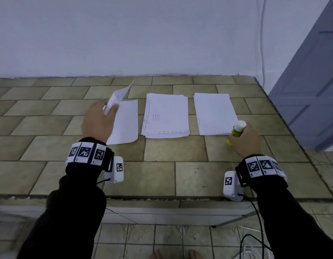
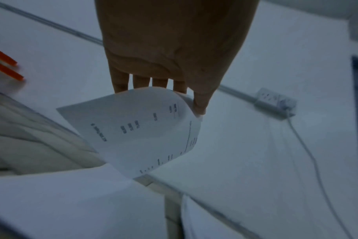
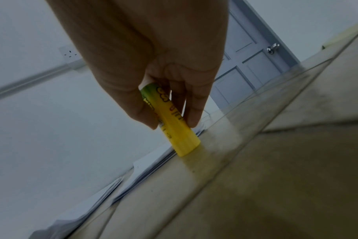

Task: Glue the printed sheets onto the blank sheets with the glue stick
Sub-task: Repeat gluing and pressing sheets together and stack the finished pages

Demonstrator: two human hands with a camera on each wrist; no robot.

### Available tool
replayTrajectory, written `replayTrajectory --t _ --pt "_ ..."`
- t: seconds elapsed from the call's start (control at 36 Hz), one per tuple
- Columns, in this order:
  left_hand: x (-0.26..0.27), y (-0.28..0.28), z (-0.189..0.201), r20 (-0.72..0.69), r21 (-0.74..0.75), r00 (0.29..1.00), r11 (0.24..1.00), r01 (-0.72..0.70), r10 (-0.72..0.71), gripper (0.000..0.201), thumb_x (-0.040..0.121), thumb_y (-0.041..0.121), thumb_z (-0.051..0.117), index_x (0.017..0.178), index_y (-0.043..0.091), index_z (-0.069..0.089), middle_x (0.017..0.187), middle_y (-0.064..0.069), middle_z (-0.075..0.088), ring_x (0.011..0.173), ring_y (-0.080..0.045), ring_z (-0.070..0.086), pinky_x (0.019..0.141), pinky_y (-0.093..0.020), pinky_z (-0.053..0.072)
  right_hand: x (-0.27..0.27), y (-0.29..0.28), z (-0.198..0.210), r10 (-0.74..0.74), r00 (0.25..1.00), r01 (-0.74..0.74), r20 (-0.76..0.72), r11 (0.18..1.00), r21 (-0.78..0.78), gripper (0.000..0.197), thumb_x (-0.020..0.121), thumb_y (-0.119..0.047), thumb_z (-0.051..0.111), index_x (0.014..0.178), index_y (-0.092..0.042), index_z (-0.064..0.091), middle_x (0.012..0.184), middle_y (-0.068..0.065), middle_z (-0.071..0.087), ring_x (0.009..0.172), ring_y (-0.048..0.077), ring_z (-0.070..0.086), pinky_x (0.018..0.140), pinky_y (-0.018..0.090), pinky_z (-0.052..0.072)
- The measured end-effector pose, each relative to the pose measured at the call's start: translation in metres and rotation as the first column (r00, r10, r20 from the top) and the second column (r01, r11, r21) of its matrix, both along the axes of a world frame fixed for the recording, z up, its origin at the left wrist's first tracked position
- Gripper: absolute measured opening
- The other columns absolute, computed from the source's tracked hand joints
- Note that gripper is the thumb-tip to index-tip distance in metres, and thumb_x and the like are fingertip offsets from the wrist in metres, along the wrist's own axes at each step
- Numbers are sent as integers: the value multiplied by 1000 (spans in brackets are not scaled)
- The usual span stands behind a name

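Note:
My left hand (image 1: 98, 120) pinches a printed sheet (image 1: 118, 97) and holds it curled in the air; its print shows in the left wrist view on the printed sheet (image 2: 149, 131). Under it lies a blank sheet (image 1: 127, 124) on the tiled table. A stack of printed sheets (image 1: 166, 114) lies in the middle, and another stack (image 1: 215, 113) lies to the right. My right hand (image 1: 246, 141) grips a yellow glue stick (image 1: 236, 130) with a white cap, upright, its base touching the table beside the right stack. The glue stick (image 3: 174, 124) shows between thumb and fingers.
The tiled table (image 1: 162, 165) ends in a front edge near my wrists and a right edge by a blue-grey door (image 1: 311, 81). A white wall stands behind the table. A black cable (image 1: 259, 221) hangs from my right wrist.

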State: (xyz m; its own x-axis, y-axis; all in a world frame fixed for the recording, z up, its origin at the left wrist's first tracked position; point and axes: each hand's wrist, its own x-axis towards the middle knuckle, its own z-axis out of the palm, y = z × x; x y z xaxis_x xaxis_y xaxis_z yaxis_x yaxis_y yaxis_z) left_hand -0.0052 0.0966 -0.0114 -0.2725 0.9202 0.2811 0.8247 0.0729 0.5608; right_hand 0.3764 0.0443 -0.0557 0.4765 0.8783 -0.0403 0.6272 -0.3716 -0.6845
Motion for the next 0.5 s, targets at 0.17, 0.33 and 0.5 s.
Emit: replayTrajectory --t 0.17,0.33,0.5 --pt "26 -32 1 42 25 888 889 457 -458 48 93 55 57 130 23 59 136 1 55 119 -15 52 99 -32 40 0 1 0 27 1000 -27 0 999 -26 40 88 -9 63 124 -1 46 116 19 58 105 36 55 77 34 37" --pt "41 -56 -29 -93 -338 577 570 749 -812 74 79 84 34 134 40 55 157 4 33 149 -13 15 119 -40 24 -2 1 0 77 996 -75 42 996 -52 41 91 -9 60 127 -1 45 119 21 58 109 38 55 77 32 36" --pt "41 -76 -47 -150 -529 439 447 721 -886 49 91 52 61 138 40 51 162 2 22 145 -6 -7 123 -34 6 -1 0 2 117 990 -112 81 992 -56 35 91 -7 60 123 0 47 117 21 59 106 37 56 75 31 35"
